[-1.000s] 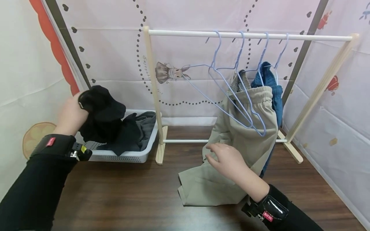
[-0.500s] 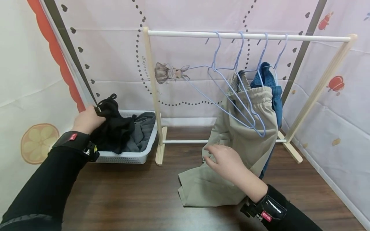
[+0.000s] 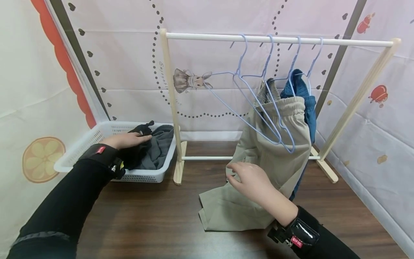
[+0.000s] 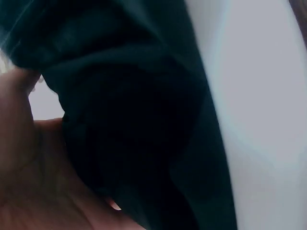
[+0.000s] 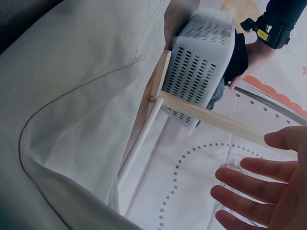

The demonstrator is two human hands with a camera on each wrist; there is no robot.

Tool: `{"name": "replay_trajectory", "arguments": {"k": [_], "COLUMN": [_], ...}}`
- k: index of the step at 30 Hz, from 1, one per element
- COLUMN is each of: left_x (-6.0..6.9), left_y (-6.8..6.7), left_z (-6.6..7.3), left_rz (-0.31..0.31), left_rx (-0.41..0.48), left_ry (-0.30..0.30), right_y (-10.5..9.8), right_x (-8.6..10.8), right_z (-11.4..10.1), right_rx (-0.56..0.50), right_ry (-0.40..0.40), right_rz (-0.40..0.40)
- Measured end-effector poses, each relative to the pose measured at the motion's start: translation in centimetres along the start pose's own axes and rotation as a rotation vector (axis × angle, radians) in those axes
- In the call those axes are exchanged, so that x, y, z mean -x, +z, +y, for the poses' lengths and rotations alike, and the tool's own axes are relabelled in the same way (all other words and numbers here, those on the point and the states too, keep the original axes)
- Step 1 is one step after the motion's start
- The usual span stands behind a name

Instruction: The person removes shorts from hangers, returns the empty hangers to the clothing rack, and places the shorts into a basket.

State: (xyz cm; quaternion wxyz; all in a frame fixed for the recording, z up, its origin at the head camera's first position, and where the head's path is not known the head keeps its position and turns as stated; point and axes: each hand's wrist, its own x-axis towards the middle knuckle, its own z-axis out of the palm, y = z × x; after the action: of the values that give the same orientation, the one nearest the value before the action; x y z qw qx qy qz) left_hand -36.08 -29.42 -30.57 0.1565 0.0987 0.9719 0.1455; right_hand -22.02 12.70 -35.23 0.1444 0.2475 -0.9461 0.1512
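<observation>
In the head view my left hand (image 3: 127, 140) lies on a black garment (image 3: 132, 156) in the white basket (image 3: 143, 177), its fingers stretched straight over the cloth. Dark fabric (image 4: 129, 110) fills much of the left wrist view, against the palm. A dark grey garment (image 3: 161, 145) is beside it in the basket. My right hand (image 3: 252, 181) hovers before the beige trousers (image 3: 236, 212), fingers loose and holding nothing. In the right wrist view its fingers are spread, with the trousers' cloth (image 5: 86, 110) to the left. These trousers hang on a blue hanger, their legs reaching the tabletop.
A rack with a white rod (image 3: 207, 37) and wooden posts (image 3: 171, 93) stands at the back. Several blue hangers (image 3: 240, 66) hang from it. A blue garment (image 3: 309, 115) hangs behind the beige trousers. Brown wood-grain tabletop (image 3: 145, 216) lies in front.
My left hand has lowered the black garment into the basket, moving right and down, and its fingers have gone from gripping to straight. The right hand has hardly moved.
</observation>
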Motion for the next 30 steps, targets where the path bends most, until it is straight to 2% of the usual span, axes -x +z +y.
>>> {"name": "replay_trajectory", "arguments": {"k": [4,10,15,19,23,27,30], "left_x": [-0.4,-0.6,-0.3,0.3,0.9,1.7,2.4], "left_y": [0.5,1.1,1.0,0.6,0.1,-0.5,-0.8], "left_z": [0.9,1.9,2.1,2.0,2.1,2.3,2.4], "left_rz": [-0.049,-0.042,0.023,0.089,0.161,0.217,0.237], "left_rx": [-0.050,-0.135,-0.118,-0.117,-0.122,-0.071,-0.032], "left_ry": [-0.011,-0.020,-0.083,-0.105,-0.103,-0.074,-0.056], "right_y": [0.1,0.2,-0.1,-0.2,-0.6,-1.1,-1.7], "right_x": [-0.1,-0.2,-0.2,-0.4,-0.6,-0.6,-0.4], "right_z": [0.0,0.1,0.2,0.0,-0.3,-0.7,-1.1], "right_rx": [0.007,0.015,0.022,0.019,0.011,0.028,0.055], "right_ry": [-0.008,-0.007,0.008,-0.001,-0.014,-0.023,-0.046], "right_rz": [0.000,-0.004,-0.007,-0.008,0.006,0.027,0.047]}}
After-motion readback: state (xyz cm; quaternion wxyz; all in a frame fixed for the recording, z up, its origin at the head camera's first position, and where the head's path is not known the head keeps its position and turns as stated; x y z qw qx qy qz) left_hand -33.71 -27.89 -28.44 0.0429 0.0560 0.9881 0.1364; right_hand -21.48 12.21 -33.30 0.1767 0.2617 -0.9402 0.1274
